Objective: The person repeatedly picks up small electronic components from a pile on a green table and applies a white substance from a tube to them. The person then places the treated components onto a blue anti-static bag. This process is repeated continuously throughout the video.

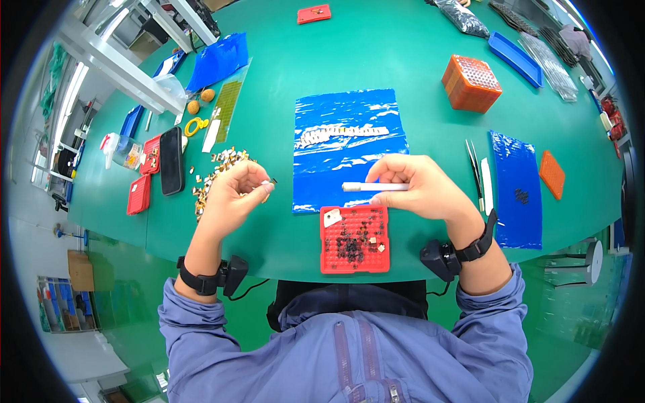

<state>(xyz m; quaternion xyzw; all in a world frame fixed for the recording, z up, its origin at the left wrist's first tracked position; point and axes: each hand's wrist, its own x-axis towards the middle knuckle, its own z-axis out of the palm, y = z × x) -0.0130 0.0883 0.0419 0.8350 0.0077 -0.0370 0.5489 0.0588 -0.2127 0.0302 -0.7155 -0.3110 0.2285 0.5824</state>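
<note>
My left hand (232, 196) is pinched on a tiny light part (270, 183) with a dark end, too small to name exactly. Next to that hand lies a heap of small gold and white parts (228, 157), partly hidden by it. My right hand (430, 189) grips a slim white pen-like tool (366, 187), its tip pointing left. Below the tool sits a red gridded tray (326, 260) holding many small black parts and a few white pieces. A blue film sheet (336, 164) lies beyond, with small white pieces (342, 133) lined up across it.
Tweezers (474, 171) and a white strip (486, 180) lie right of my right hand, beside another blue sheet (517, 158) with black bits. Farther back stands an orange box stack (467, 94). On the left are a black phone (172, 161), red trays (139, 195) and yellow scissors (195, 126).
</note>
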